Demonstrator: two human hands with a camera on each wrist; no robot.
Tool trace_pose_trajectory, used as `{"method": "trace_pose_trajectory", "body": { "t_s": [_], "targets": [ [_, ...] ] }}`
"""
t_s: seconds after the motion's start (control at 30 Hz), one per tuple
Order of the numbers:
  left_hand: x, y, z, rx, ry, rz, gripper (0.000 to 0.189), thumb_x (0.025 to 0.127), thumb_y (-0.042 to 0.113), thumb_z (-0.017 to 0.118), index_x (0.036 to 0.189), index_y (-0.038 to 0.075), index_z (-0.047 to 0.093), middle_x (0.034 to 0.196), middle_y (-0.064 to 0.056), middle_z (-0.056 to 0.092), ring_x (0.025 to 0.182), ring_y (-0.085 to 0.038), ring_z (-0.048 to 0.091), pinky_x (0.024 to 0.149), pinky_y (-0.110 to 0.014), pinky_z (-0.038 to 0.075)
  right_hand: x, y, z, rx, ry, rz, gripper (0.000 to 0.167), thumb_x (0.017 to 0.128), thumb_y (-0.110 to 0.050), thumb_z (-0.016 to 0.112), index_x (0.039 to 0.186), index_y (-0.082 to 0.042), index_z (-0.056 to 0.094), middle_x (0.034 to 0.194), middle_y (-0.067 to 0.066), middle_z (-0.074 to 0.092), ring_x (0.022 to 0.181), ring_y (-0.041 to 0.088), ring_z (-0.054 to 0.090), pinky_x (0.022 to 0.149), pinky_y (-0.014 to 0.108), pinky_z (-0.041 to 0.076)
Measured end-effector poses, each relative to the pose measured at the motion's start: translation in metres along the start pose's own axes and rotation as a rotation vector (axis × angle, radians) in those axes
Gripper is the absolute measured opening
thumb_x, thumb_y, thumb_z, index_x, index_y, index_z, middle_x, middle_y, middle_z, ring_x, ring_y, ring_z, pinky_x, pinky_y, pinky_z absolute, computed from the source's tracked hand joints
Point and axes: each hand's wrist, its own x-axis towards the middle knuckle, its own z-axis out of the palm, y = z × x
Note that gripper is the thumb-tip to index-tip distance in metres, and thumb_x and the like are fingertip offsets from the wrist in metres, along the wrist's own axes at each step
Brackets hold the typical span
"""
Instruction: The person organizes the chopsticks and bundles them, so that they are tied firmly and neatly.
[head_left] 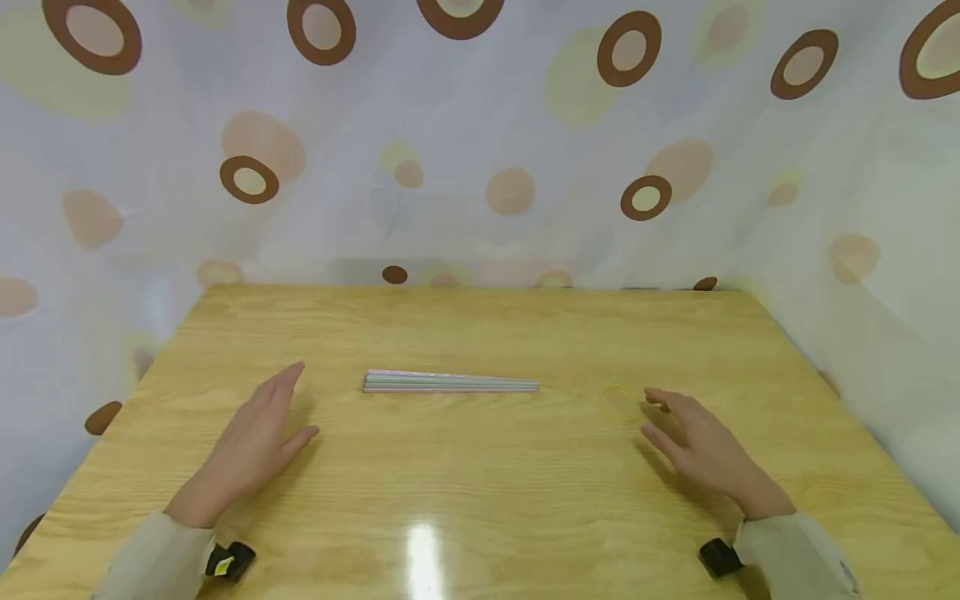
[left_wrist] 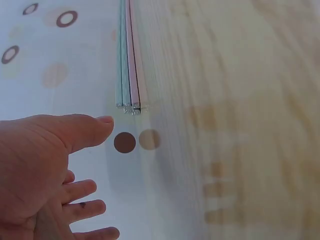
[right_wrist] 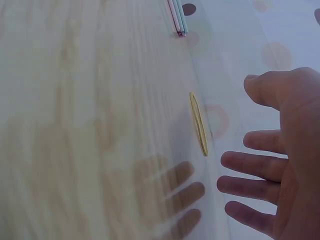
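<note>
A bundle of pastel drinking straws (head_left: 451, 382) lies across the middle of the wooden table (head_left: 480, 500), pink, green and white side by side; its cut ends show in the left wrist view (left_wrist: 131, 75). A thin yellow rubber band (head_left: 621, 402) lies right of the straws, seen edge-on in the right wrist view (right_wrist: 198, 123). My left hand (head_left: 255, 437) hovers left of the straws, fingers straight, holding nothing. My right hand (head_left: 693, 446) hovers just right of the rubber band, fingers spread and relaxed, empty. The straw tips (right_wrist: 178, 17) show far off in the right wrist view.
A pale curtain (head_left: 480, 142) with brown and beige circles hangs round the back and sides of the table. The glossy tabletop mirrors the hands and a ceiling light (head_left: 423, 558). Black wrist-camera straps (head_left: 232, 560) sit at both cuffs.
</note>
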Motion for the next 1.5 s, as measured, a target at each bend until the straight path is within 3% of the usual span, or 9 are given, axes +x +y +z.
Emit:
{"method": "trace_pose_trajectory", "body": {
  "t_s": [0.3, 0.53, 1.03, 1.5],
  "targets": [
    [0.012, 0.005, 0.004, -0.091, -0.023, 0.004, 0.08, 0.085, 0.014, 0.074, 0.145, -0.008, 0.026, 0.141, -0.031, 0.038, 0.13, -0.046, 0.036, 0.102, -0.06, 0.032, 0.009, 0.0, 0.001, 0.057, -0.014, -0.004, 0.048, 0.097, -0.017, 0.058, 0.135, 0.007, 0.045, 0.127, 0.021, 0.056, 0.109, 0.035, 0.056, 0.086, 0.054, 0.046],
    [0.022, 0.007, 0.012, -0.158, -0.079, 0.063, 0.079, 0.086, 0.016, 0.073, 0.145, -0.008, 0.026, 0.147, -0.027, 0.033, 0.135, -0.044, 0.031, 0.105, -0.059, 0.029, 0.017, -0.007, 0.005, 0.101, 0.007, -0.052, 0.044, 0.094, -0.011, 0.061, 0.132, 0.008, 0.048, 0.124, 0.019, 0.059, 0.105, 0.032, 0.057, 0.084, 0.052, 0.046],
    [0.03, 0.01, 0.021, -0.164, -0.062, 0.13, 0.064, 0.089, 0.008, 0.067, 0.144, -0.002, 0.035, 0.145, -0.023, 0.041, 0.133, -0.042, 0.036, 0.104, -0.06, 0.031, 0.035, -0.017, 0.025, 0.167, -0.038, -0.061, 0.039, 0.095, -0.01, 0.059, 0.13, 0.005, 0.05, 0.122, 0.017, 0.06, 0.105, 0.03, 0.058, 0.084, 0.047, 0.048],
    [0.039, 0.014, 0.032, -0.197, -0.126, 0.125, 0.064, 0.09, 0.011, 0.066, 0.144, -0.003, 0.034, 0.148, -0.022, 0.037, 0.135, -0.04, 0.034, 0.106, -0.059, 0.03, 0.058, -0.025, 0.043, 0.242, -0.037, -0.065, 0.034, 0.095, -0.008, 0.06, 0.126, 0.004, 0.054, 0.118, 0.016, 0.062, 0.102, 0.028, 0.059, 0.082, 0.042, 0.05]
  ]
}}
